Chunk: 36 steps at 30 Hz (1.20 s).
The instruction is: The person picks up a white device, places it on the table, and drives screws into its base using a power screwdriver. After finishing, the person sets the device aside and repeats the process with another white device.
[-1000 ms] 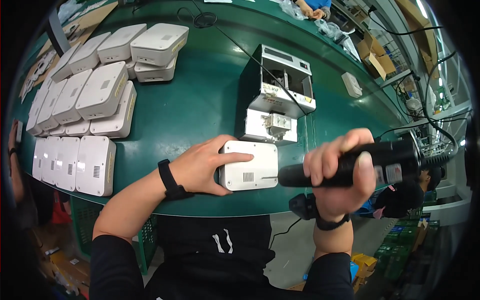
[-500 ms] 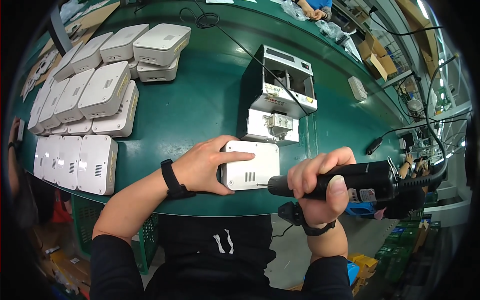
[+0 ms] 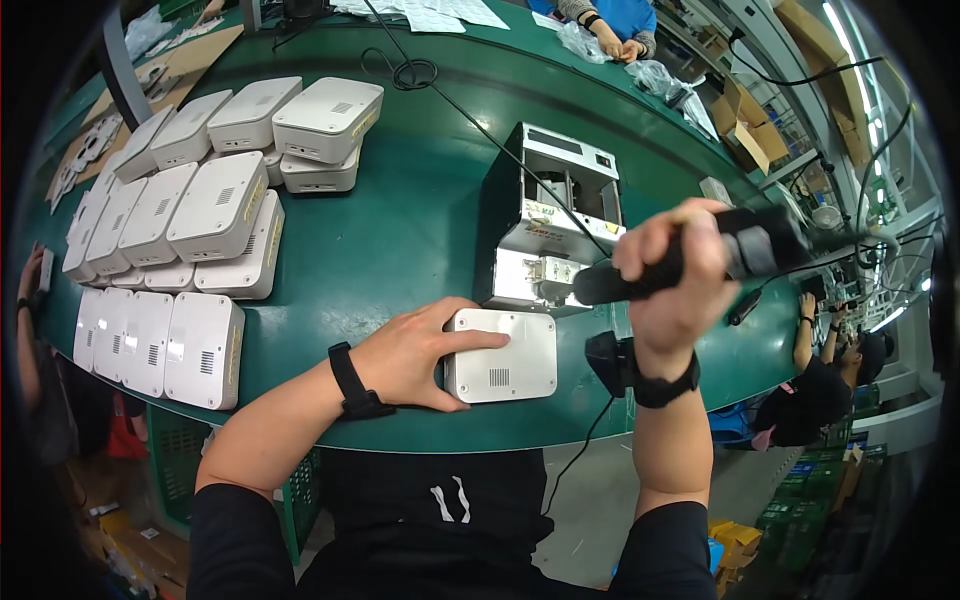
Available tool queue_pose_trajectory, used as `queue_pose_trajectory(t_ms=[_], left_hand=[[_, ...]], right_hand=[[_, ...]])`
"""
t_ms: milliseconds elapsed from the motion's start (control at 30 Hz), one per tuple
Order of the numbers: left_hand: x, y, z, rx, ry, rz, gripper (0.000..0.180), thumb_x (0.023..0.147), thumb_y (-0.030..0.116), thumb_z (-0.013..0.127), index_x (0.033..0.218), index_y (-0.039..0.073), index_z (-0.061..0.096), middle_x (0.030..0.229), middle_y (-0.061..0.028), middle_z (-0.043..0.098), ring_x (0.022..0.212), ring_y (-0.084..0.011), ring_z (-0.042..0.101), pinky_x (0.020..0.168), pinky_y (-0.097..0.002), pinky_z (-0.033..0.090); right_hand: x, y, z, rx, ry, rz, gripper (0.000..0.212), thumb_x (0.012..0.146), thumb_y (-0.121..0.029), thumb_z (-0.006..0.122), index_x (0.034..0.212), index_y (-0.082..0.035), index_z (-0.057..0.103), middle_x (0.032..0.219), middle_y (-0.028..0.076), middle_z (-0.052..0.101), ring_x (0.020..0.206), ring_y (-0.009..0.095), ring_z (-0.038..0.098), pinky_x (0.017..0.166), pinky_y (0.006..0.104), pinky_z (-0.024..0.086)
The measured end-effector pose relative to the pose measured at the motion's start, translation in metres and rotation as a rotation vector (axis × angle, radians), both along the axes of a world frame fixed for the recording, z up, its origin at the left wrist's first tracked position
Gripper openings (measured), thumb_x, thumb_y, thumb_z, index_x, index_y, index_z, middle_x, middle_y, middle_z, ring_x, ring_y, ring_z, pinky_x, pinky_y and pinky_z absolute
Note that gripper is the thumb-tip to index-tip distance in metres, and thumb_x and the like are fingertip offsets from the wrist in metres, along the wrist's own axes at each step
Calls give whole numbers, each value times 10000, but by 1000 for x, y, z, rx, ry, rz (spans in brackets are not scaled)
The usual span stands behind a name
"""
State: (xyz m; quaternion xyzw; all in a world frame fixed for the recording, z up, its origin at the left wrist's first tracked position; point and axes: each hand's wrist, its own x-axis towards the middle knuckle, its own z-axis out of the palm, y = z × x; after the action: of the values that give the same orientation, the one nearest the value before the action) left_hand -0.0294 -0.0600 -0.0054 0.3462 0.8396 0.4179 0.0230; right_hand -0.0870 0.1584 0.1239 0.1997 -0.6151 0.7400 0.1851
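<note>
A small white plastic device case (image 3: 525, 378) lies on the green worktable, its vented face with screw holes upward. My left hand (image 3: 405, 350) grips its left end, index finger stretched across the top and thumb at the near corner. My right hand (image 3: 680, 275) is closed around a black electric screwdriver (image 3: 597, 286), raised above the table to the right of the case. The driver's nose points left, close to the front of a black and silver screw feeder (image 3: 540, 238). Motion blurs the driver, and its bit cannot be made out.
Stacked white cases (image 3: 215, 205) fill the left side, with a row of others (image 3: 205, 350) near the front edge. A black cable (image 3: 480, 130) hangs across the feeder. Another person's hands (image 3: 615, 45) are at the far side. A green crate (image 3: 180, 470) stands below the table.
My right hand has lifted the screwdriver off the case's near right corner and moved it up and right, towards the feeder. My left hand keeps its grip on the case.
</note>
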Motion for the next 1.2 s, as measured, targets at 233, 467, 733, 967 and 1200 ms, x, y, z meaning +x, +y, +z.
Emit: queue_pose_trajectory(t_ms=[233,467,733,967,1200], left_hand=[[-2,-4,-5,26,-9,6,779,617,261,860,1338,284,566,1307,-141,489,1151,-344,563,960,-423,497],[0,-2,-8,40,46,23,788,593,257,866,1326,255,578,1270,-158,506,1131,-350,568,949,-419,497],[2,0,-16,60,45,38,778,576,283,879,1303,244,606,1259,-178,531,1113,-356,583,945,-418,503],[1,-2,-17,44,50,47,781,575,297,880,1305,236,610,1281,-193,529,1117,-356,586,947,-417,504],[0,0,-6,57,9,33,812,570,316,885,1324,227,598,1228,-202,551,1084,-375,592,949,-408,503]], right_hand=[[37,-11,-6,40,-137,141,270,974,-338,473,999,-70,451,625,41,472,461,163,455,519,337,432],[88,-42,12,75,-180,360,396,889,-409,630,993,-87,423,632,53,508,495,178,507,540,343,454],[93,-52,-9,139,-253,380,410,870,-398,654,975,-95,399,645,56,514,506,179,509,546,343,466],[93,-55,-15,160,-217,394,391,884,-385,635,965,-95,385,645,61,506,509,172,495,537,330,459],[90,-50,-14,129,-68,342,348,904,-346,615,1007,-83,413,646,60,502,507,168,490,526,325,447]])
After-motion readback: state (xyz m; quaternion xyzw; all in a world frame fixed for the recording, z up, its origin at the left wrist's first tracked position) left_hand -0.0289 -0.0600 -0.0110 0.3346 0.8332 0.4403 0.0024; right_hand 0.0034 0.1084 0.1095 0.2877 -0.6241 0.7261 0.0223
